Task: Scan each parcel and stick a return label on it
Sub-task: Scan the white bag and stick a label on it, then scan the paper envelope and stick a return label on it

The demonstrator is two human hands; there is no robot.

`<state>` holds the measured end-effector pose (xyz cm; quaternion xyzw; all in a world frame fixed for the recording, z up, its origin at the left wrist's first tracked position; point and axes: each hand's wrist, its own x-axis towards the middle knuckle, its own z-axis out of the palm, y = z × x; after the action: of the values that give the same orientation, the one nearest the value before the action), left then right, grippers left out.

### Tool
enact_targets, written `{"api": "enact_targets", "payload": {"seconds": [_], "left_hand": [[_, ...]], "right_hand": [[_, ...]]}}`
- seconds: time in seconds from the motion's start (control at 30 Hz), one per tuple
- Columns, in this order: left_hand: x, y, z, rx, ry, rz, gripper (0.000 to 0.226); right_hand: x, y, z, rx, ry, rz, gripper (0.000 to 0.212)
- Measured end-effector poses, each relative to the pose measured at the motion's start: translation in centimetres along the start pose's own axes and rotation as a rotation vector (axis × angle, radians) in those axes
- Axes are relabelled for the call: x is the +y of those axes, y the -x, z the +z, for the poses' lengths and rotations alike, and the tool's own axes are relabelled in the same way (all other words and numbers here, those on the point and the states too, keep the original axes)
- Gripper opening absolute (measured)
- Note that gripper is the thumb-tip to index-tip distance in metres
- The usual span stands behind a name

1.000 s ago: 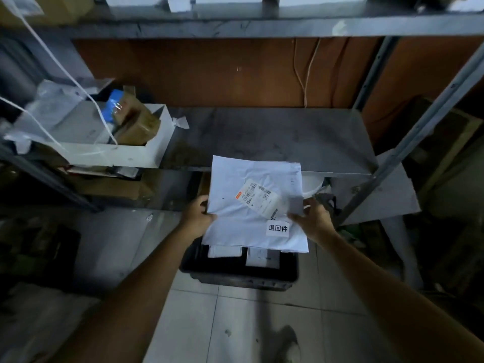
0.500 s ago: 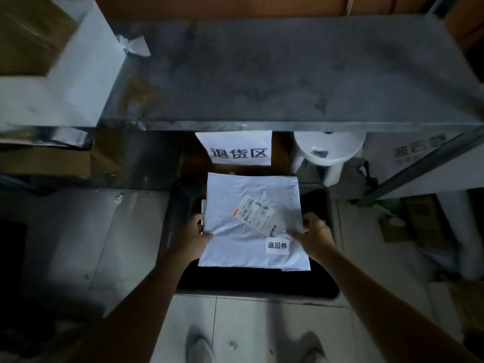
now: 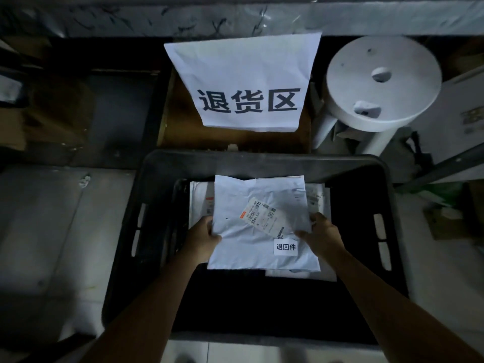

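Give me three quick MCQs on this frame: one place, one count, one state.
1. Where is the parcel? A) over the black crate B) on the shelf C) on the floor tiles
2. Stickers on its upper face? A) none B) two C) five
3. The return label is: A) missing B) stuck on C) half peeled
Answers: 1 A, left hand and right hand hold it over the crate; 2 B, shipping label plus return label; 3 B, it lies flat by the right hand.

Dim light, grey metal shelf (image 3: 235,17) overhead, paper sign (image 3: 243,74) hanging below, pale floor tiles (image 3: 39,231)
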<state>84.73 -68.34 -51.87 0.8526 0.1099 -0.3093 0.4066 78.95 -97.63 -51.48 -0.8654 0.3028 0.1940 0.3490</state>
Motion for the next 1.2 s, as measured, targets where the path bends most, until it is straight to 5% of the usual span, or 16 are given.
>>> {"api": "enact_targets", "payload": {"seconds": [0.53, 0.83, 1.2], "left_hand": [[2.1, 1.2, -2.7, 0.064, -0.161, 0.0, 0.034], [21.1, 15.5, -12.3, -0.005, -0.489, 0.221, 0.036], [51.2, 35.5, -21.0, 0.038, -0.574, 0.542, 0.038]], "right_hand": [[-0.7, 0.2, -2.4, -0.127, 0.217, 0.049, 0.049], [-11.4, 12.2, -20.9, -0.097, 0.264, -0.077, 0.045], [-21.1, 32.1, -52.7, 0.23, 0.246, -0.171, 0.035]]}}
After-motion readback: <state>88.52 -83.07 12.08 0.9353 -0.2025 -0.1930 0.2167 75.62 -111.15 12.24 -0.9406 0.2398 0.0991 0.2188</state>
